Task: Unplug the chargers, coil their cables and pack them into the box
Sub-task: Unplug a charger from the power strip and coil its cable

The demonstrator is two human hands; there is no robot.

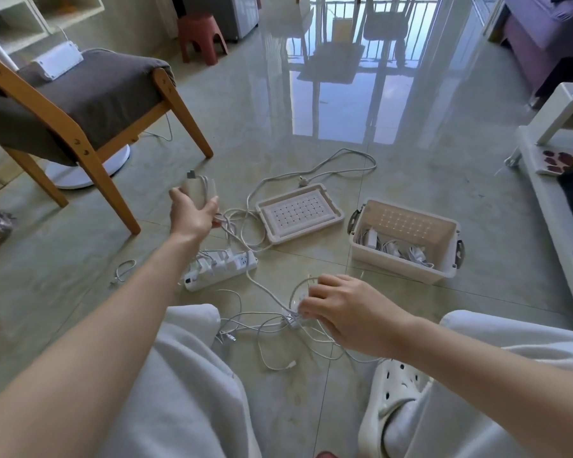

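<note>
- Head view: left hand [192, 213] fingers curled round white charger [196, 193], raised off the floor.
- right hand [341, 309] fingertips pinch tangled cables [290, 318] on tiles.
- power strip [219, 269] between both hands.
- box [401, 269] just beyond right fingers, packed chargers [372, 239] inside.

Power strip [220, 269] centre-left of frame, plugged chargers [212, 259] on it. Lid [300, 213] up-right of strip. Box [404, 241] right of lid, apart; packed chargers [391, 249] inside. Loose cables [278, 328] lower centre, below strip. Chair [80, 104] upper left; stool [201, 36] top.
</note>
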